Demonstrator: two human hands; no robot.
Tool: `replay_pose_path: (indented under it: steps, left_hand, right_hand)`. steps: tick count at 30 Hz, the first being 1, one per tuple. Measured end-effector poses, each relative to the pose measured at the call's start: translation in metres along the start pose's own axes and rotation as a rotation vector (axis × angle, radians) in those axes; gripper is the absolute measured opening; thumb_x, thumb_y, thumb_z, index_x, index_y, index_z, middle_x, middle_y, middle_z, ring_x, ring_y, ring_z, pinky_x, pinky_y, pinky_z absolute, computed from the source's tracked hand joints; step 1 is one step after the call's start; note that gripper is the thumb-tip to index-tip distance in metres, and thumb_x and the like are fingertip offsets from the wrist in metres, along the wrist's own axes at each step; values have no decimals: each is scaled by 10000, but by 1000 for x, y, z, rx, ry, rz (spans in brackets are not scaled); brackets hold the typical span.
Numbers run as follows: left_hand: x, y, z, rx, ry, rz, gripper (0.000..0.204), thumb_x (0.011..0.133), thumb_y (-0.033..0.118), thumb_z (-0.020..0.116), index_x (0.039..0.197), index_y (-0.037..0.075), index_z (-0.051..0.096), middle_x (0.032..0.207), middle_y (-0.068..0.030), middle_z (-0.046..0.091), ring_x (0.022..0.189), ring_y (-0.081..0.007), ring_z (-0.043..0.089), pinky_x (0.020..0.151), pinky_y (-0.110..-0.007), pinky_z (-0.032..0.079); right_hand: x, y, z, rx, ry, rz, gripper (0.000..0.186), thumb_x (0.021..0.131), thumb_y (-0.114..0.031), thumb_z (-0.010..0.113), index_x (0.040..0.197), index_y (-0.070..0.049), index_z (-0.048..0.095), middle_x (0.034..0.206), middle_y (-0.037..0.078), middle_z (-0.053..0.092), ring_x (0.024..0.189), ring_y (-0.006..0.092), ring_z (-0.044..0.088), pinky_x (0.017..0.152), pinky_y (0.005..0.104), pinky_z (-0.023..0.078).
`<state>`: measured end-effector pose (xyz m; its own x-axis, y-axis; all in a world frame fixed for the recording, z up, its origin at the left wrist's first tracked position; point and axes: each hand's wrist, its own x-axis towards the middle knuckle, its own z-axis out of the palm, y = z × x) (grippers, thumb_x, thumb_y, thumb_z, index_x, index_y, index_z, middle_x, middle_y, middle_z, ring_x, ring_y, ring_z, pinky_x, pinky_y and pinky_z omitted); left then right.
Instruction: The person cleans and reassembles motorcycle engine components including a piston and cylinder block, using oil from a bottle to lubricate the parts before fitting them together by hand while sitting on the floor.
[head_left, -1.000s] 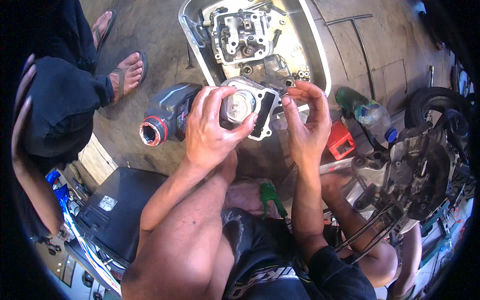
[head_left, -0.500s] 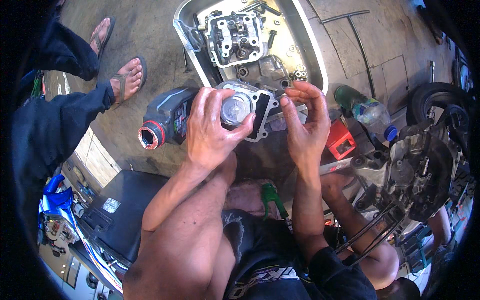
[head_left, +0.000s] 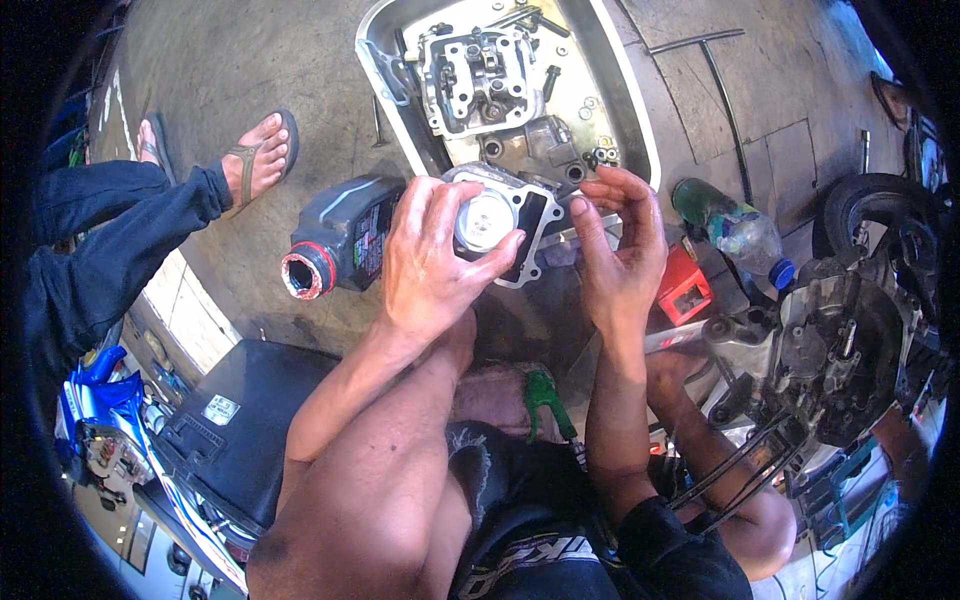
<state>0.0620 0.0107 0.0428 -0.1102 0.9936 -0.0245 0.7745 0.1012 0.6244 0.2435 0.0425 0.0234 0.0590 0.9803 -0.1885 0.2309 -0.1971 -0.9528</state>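
My left hand grips a metal cylinder block, fingers over its left side and thumb beside a round silver piston top in the bore. At the block's right side my right hand has thumb and fingers curved inward; what is between them, if anything, I cannot make out. Just beyond, a metal tray holds a cylinder head, another casting, bolts and several nuts. A dark oil bottle with a red-rimmed neck lies left of my left hand.
Another person's sandalled foot stands at left. A T-handle tool, plastic bottle, red plastic box and engine assembly are at right. A black seat, blue bodywork and green tool are lower down.
The other person's arm at left has left view, and their far foot has moved toward the lower left. My hands hold nearly the same pose, with a slight shift of the whole view.
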Motion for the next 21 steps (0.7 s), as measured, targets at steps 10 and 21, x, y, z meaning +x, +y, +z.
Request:
replay_pose_path:
  steps: [10,21]
  left_hand:
    - [-2,-3,2,-26,-26,-2,527,727,265,883,1137,51,629,1018,-143,592,957,-349,625,837,-438,531]
    - [-8,-12,0,-98,-43,45,660,723,252,879,1268,45,569,1175,-175,570,1108,-368,578,971,-461,487]
  right_hand:
    - [-1,2,1,-3,-19,5,329,894,0,733,1209,-8,636,1018,100,713,918,159,674,827,306,529]
    - [4,-7,-5,-297,-391,-249,601,728,-36,799,1299,-81,617,1211,108,646,1106,293,626,1011,434,436]
